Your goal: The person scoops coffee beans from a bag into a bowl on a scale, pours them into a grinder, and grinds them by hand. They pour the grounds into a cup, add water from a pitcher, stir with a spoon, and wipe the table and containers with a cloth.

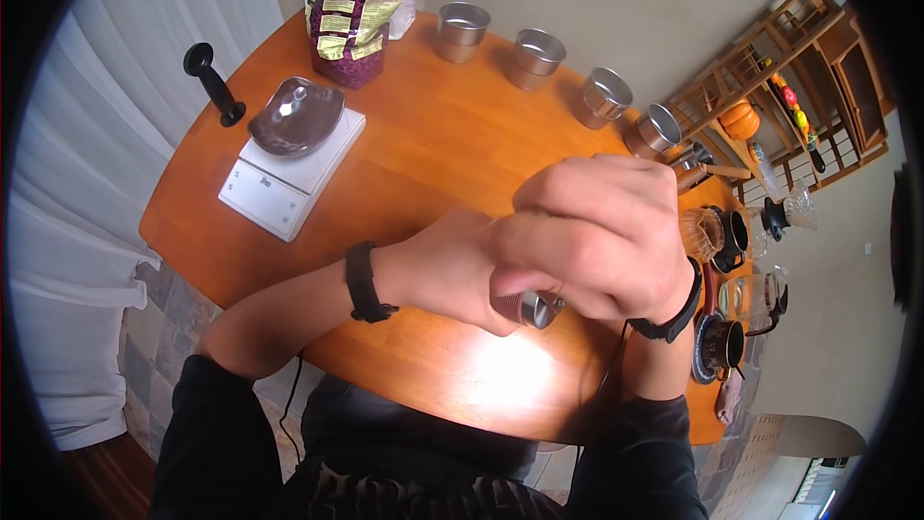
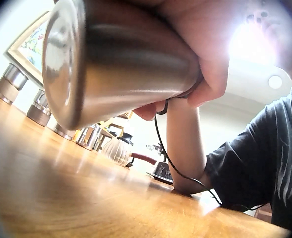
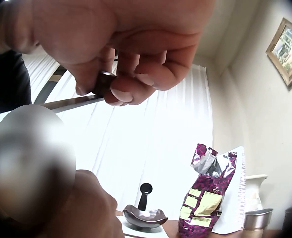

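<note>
A silver metal hand coffee grinder [image 1: 537, 310] is held on its side above the table. My left hand [image 1: 448, 265] grips its body, which fills the top of the left wrist view as a steel cylinder [image 2: 131, 64]. My right hand [image 1: 602, 236] curls over the crank end. In the right wrist view its fingers pinch a dark knob [image 3: 104, 83] at the end of a flat metal crank arm [image 3: 69, 103]. The grinder's near end is blurred there, and most of its body is hidden behind my hands in the head view.
A glossy brown dish [image 1: 298, 116] sits on a white scale [image 1: 279, 202] at the left, beside a black upright tool [image 1: 216, 87]. Behind stands a purple bag [image 1: 351, 34]. Several steel cups [image 1: 537, 58] line the far edge. A glass server [image 1: 703, 234] and black cup [image 1: 724, 342] stand right.
</note>
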The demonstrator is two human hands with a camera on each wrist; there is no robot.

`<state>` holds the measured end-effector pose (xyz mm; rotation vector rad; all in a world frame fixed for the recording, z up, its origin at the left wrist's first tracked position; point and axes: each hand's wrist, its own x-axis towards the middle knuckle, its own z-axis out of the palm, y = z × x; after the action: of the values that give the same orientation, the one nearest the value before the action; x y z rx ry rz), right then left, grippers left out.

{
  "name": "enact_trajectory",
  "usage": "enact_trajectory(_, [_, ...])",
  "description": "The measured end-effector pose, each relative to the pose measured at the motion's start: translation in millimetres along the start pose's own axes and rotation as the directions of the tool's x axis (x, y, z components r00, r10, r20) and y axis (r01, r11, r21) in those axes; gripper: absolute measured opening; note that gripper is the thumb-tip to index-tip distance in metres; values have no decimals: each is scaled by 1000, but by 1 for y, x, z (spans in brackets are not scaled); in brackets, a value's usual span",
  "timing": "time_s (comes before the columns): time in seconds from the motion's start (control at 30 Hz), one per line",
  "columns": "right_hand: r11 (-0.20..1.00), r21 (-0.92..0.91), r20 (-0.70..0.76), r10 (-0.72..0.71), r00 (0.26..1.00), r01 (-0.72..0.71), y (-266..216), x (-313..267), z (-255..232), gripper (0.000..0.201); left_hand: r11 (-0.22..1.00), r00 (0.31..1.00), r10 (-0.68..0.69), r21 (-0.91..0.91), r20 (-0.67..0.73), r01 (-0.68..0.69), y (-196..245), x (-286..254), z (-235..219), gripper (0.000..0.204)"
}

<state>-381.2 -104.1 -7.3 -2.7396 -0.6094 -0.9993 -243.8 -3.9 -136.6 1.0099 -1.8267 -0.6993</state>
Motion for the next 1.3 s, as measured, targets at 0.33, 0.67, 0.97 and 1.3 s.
enact_trajectory(0.33, [955, 48, -82, 295, 952, -292, 36, -17, -12, 18, 987, 988, 108, 131, -112, -93, 17, -2, -19, 48])
enact_trajectory(0.67, [893, 121, -52, 442, 895, -434, 53, -30, -9, 18, 999, 990, 0, 42, -144, 6, 9, 1, -23, 51])
enact_trajectory(0.97, [878, 98, -13, 472, 881, -469, 54, -30, -16, 19, 1000, 988, -24, -19, -149, 21, 14, 2, -25, 51])
enact_trajectory(1.3, [862, 172, 18, 481, 877, -476, 53, -29, -21, 17, 1000, 988, -1, -15, -154, -1, 16, 1, -24, 53])
